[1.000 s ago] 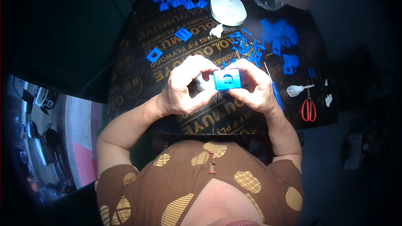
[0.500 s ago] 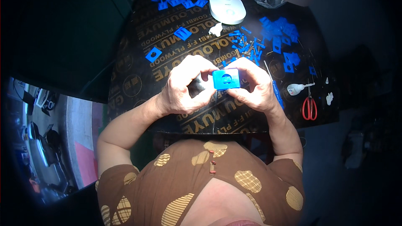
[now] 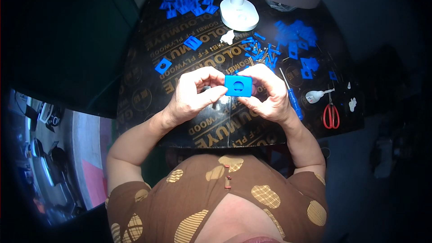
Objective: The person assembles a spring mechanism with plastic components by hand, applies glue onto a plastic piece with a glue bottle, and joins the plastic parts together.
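Observation:
Above the near part of the dark table I hold a small blue rectangular plate (image 3: 230,91) with a round opening at its centre. My left hand (image 3: 192,93) is closed, its thumb and fingertips pinching the plate's left edge. At the opposite edge, my right hand (image 3: 271,93) grips it with thumb below and bent fingers above. Fingers partly hide the plate's side edges. Two similar loose blue pieces lie beyond my left hand: one with a round hole (image 3: 158,66), and a slotted one (image 3: 192,42).
Blue and metal screw-like parts (image 3: 265,54) lie beyond my right hand, near a pile of blue plates (image 3: 294,33). To the right are a screwdriver (image 3: 294,103), a white squeeze bottle (image 3: 313,96) and red-handled scissors (image 3: 331,117). A white lamp base (image 3: 239,15) stands farther back, beside assembled blue parts (image 3: 186,0).
The plate has turned slightly, and its face now looks evenly lit without the bright glare. My left fingers have shifted along its left edge. The whole view has moved a little.

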Tool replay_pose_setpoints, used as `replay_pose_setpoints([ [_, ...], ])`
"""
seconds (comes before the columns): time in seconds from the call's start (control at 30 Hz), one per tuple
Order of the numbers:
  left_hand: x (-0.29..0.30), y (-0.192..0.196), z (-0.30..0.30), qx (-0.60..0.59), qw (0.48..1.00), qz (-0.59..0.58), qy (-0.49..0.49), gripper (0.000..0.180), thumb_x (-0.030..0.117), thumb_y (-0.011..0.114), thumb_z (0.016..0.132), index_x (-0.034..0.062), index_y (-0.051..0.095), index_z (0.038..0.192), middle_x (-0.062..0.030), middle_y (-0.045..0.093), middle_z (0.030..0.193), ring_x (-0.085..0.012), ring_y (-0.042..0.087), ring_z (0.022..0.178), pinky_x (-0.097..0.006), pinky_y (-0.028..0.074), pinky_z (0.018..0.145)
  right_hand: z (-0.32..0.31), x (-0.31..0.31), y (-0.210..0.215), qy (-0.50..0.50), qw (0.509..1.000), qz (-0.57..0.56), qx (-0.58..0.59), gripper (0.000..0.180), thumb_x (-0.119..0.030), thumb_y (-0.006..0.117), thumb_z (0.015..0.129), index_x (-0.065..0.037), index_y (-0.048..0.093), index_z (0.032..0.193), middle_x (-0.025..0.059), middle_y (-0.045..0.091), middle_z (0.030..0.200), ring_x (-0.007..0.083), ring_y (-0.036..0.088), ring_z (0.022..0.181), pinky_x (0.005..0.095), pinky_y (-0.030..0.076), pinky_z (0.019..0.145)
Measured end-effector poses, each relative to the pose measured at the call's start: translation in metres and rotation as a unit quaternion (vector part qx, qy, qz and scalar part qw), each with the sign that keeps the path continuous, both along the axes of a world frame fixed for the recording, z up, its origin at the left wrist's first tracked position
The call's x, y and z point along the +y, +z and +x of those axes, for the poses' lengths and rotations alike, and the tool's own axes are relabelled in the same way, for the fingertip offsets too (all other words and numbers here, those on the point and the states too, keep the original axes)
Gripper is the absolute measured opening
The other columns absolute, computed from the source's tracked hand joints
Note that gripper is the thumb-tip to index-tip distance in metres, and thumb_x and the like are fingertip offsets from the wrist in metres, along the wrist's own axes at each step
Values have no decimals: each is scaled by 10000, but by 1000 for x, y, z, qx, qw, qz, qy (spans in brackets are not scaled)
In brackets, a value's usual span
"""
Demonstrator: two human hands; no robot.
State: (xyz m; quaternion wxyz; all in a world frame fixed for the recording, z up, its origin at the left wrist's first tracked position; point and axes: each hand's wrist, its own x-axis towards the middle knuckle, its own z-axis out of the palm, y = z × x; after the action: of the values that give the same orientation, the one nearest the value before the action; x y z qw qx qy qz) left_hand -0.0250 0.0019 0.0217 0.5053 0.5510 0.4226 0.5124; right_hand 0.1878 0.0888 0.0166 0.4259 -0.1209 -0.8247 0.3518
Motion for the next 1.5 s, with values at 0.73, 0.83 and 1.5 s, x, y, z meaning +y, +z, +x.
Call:
replay_pose_setpoints([
  [0.73, 1, -9, 5, -4, 999, 20, 42, 39, 19, 668, 900, 4, 640, 924, -16, 636, 844, -59, 591, 774, -223, 490, 707, 3, -2, -6, -6, 997, -44, -70, 385, 6, 733, 832, 30, 599, 1193, 103, 646, 1014, 124, 620, 787, 245, 517, 698],
  [0.83, 1, -11, 6, 18, 998, 27, 61, 35, 22, 669, 897, 6, 641, 911, -14, 638, 822, -53, 587, 745, -220, 487, 685, -2, -1, -14, -14, 999, -33, -28, 344, -36, 739, 830, 28, 616, 1146, 101, 654, 891, 136, 620, 707, 263, 515, 644],
  [1.5, 0, -16, 11, 153, 975, 100, 128, 72, 35, 711, 851, 25, 640, 845, -20, 619, 770, -56, 552, 651, -218, 450, 579, -1, -7, -10, -34, 990, -127, -44, 63, -15, 622, 930, 28, 652, 965, 50, 637, 714, 67, 562, 570, 212, 440, 511],
])
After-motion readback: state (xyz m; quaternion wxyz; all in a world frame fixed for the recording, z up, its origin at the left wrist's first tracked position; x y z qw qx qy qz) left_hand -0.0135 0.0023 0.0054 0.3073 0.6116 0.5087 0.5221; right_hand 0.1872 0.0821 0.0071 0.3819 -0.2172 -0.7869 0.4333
